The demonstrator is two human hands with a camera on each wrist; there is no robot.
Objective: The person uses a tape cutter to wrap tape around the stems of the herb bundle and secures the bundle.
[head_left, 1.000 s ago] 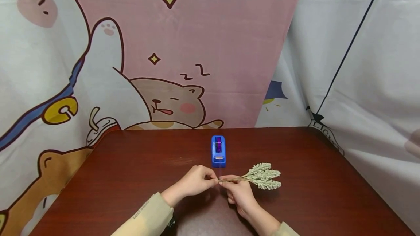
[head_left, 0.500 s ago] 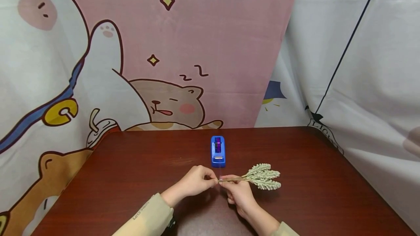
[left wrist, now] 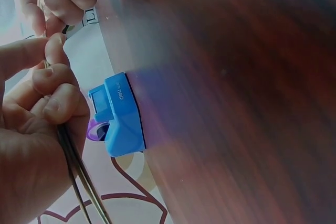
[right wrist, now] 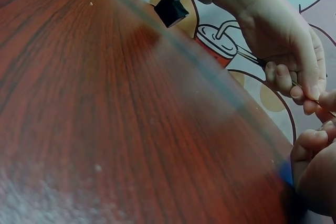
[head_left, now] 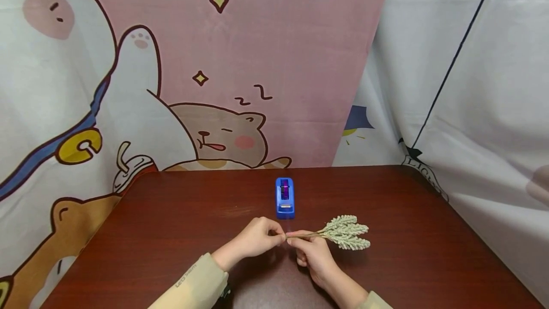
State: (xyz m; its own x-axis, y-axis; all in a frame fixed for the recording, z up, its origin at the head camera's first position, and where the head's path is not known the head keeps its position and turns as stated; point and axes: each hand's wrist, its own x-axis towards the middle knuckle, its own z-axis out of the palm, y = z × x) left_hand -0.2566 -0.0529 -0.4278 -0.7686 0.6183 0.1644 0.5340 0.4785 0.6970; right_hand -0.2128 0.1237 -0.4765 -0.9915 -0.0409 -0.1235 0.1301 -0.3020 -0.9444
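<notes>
Pinching pale-green flower sprigs by the stems with left hand and right hand, near the blue tape dispenser. Seemingly midway: already bunched, with tape apparently uncut.

Soft shadows darken the tabletop below the hands; wrist views look hazy.

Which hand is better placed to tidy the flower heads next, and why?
Probably the right hand: it holds the stems closer to the flower heads, which lie just beyond it. The left hand grips the stems farther away.
</notes>
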